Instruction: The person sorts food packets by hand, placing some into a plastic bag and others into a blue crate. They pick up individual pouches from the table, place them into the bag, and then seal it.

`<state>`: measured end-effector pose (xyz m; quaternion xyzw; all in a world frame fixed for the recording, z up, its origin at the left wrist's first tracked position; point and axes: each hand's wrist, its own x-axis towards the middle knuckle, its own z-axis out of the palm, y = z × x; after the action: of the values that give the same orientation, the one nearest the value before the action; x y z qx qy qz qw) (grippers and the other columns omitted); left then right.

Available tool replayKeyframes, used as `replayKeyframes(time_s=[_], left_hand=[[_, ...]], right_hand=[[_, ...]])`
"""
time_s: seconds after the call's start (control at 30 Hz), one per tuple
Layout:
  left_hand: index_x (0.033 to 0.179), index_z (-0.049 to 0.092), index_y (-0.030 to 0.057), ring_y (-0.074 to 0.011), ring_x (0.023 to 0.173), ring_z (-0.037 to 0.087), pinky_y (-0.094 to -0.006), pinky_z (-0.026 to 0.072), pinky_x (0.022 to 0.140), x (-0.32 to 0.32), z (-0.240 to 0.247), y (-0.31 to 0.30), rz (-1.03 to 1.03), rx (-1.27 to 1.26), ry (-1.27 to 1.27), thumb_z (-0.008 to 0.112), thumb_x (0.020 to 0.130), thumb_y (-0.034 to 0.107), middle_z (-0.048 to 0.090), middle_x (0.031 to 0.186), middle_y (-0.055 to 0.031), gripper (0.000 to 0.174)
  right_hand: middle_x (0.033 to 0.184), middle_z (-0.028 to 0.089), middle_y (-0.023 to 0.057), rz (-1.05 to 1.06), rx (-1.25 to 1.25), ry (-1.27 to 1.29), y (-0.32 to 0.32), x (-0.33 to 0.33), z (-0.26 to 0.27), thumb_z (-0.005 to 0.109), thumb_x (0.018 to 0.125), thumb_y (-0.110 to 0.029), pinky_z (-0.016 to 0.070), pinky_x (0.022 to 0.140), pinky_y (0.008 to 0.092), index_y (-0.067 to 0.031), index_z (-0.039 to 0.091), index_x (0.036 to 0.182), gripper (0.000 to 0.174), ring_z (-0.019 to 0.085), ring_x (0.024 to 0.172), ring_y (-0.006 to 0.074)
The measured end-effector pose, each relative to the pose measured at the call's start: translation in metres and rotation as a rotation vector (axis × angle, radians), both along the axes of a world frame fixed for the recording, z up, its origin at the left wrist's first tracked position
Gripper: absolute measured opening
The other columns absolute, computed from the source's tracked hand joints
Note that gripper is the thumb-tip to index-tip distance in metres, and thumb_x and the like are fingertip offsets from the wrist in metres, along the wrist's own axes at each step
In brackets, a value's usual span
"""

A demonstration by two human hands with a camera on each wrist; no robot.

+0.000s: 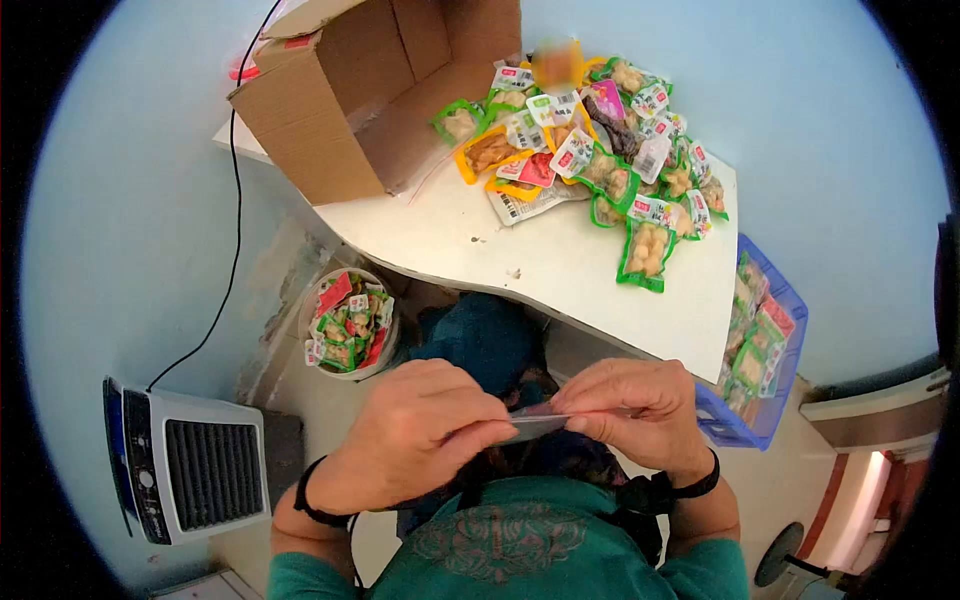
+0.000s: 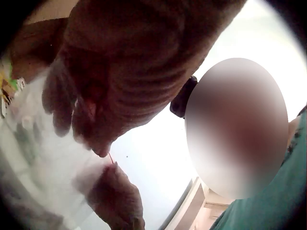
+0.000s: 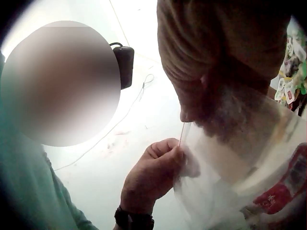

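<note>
Head view: a clear plastic bag (image 1: 540, 424) is held up in front of the green shirt (image 1: 510, 535), stretched between the two hands. The left hand (image 1: 425, 430) pinches its edge from 9 o'clock, thumb against the curled fingers; the right hand (image 1: 640, 408) pinches it from 3 o'clock, thumb below and fingers above. Both wrist views show a thin red line (image 3: 182, 134) along the edge between the pinching fingertips, and the right one shows red print (image 3: 273, 197) lower on the film. A black band circles each wrist. From the bag, the white table (image 1: 450, 235) lies toward 12 o'clock, with a pile of sealed snack packets (image 1: 645, 250), mostly green- or yellow-edged, between 12 and 1 o'clock. An open cardboard box (image 1: 325, 130) lies tipped at 11 o'clock, its opening facing the packets. At 10 o'clock, a round white bucket (image 1: 395, 340) on the floor holds similar packets; between 2 and 3 o'clock, beside the table, a blue plastic basket (image 1: 778, 400) holds more. An air cooler (image 1: 205, 465) stands near 9 o'clock, a black cable (image 1: 238, 190) running down to it along the wall.
</note>
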<state>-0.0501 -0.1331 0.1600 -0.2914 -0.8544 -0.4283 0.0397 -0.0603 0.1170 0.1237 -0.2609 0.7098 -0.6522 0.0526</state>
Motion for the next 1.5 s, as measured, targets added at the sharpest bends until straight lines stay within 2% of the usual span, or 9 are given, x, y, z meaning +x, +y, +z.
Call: replayKeyframes(time_s=[0.13,0.47,0.57,0.67,0.77,0.93,1.33,1.43,1.5], left_hand=[[0.08,0.073,0.0056,-0.0238,0.066,0.064,-0.0334,0.0485,0.059,-0.002,0.003,-0.026,-0.018,-0.103,-0.047,0.083,0.074,0.009,0.068,0.072,-0.0071,0.012],[0.079,0.074,0.0064,-0.0238,0.061,0.06,-0.0356,0.0444,0.056,0.006,0.007,-0.047,0.019,-0.05,-0.234,0.08,0.078,0.012,0.061,0.063,-0.0054,0.009],[0.083,0.074,0.0064,-0.0254,0.067,0.062,-0.0373,0.0456,0.06,0.004,0.013,-0.047,0.009,-0.113,-0.187,0.083,0.075,0.017,0.062,0.07,-0.0069,0.016],[0.087,0.073,0.0056,-0.0294,0.077,0.064,-0.0381,0.0499,0.068,0.008,0.018,-0.031,0.162,-0.189,0.102,0.086,0.07,0.024,0.064,0.08,-0.0106,0.027],[0.093,0.072,0.0059,-0.0334,0.085,0.063,-0.0429,0.0508,0.075,0.015,0.023,-0.01,0.135,-0.18,0.2,0.087,0.069,0.027,0.064,0.089,-0.0129,0.035],[0.087,0.071,0.0057,-0.0266,0.069,0.063,-0.0374,0.0498,0.061,0.019,-0.002,0.011,0.041,-0.06,0.199,0.082,0.074,0.009,0.064,0.079,-0.0077,0.017],[0.082,0.073,0.0082,-0.0267,0.067,0.063,-0.0367,0.0493,0.06,0.019,-0.003,0.006,0.03,-0.034,0.162,0.082,0.074,0.011,0.065,0.077,-0.007,0.013],[0.083,0.073,0.0085,-0.027,0.067,0.063,-0.0365,0.0494,0.06,0.022,-0.003,0.008,0.042,-0.047,0.147,0.082,0.075,0.011,0.066,0.078,-0.007,0.012],[0.084,0.073,0.0086,-0.0268,0.068,0.064,-0.0363,0.0497,0.059,0.023,-0.003,0.007,0.036,-0.049,0.145,0.081,0.076,0.011,0.067,0.079,-0.0071,0.012]], right_hand=[[0.085,0.074,0.0107,-0.017,0.046,0.069,0.001,-0.001,0.002,0.08,0.08,-0.003,0.0551,0.067,0.0296,-0.0019,0.076,0.089,0.009,0.071,0.076,0.0201],[0.083,0.074,0.0106,0.001,0.044,0.015,0.006,0.002,0.0,0.08,0.081,-0.005,0.0543,0.064,0.0285,-0.0015,0.076,0.088,0.009,0.071,0.074,0.0193],[0.083,0.074,0.0106,-0.014,0.043,0.032,0.005,0.003,0.001,0.08,0.081,-0.005,0.0538,0.063,0.0285,-0.0014,0.076,0.088,0.008,0.07,0.073,0.0187],[0.082,0.074,0.0108,-0.024,0.065,0.032,0.004,0.002,0.005,0.08,0.081,-0.005,0.0536,0.062,0.0288,-0.0014,0.076,0.087,0.008,0.07,0.073,0.0187],[0.082,0.074,0.0111,-0.012,0.048,0.001,0.001,0.004,0.003,0.08,0.08,-0.004,0.0538,0.063,0.0293,-0.0014,0.076,0.088,0.009,0.07,0.073,0.0193],[0.084,0.074,0.0117,0.017,0.052,0.031,-0.001,0.007,0.003,0.081,0.078,-0.003,0.0545,0.065,0.0301,-0.0014,0.076,0.088,0.011,0.071,0.074,0.0211],[0.083,0.073,0.0117,-0.072,-0.033,-0.004,0.027,0.013,0.004,0.083,0.075,-0.003,0.0556,0.077,0.0352,-0.0015,0.076,0.084,0.012,0.071,0.086,0.0243],[0.098,0.073,0.0129,0.052,-0.147,0.029,0.031,0.007,-0.014,0.085,0.074,-0.006,0.0549,0.084,0.0365,-0.0028,0.075,0.1,0.028,0.071,0.094,0.0259],[0.112,0.07,0.0135,0.046,-0.035,-0.048,0.023,0.006,-0.009,0.086,0.073,-0.008,0.0538,0.09,0.0374,-0.0039,0.07,0.115,0.045,0.069,0.101,0.027]])
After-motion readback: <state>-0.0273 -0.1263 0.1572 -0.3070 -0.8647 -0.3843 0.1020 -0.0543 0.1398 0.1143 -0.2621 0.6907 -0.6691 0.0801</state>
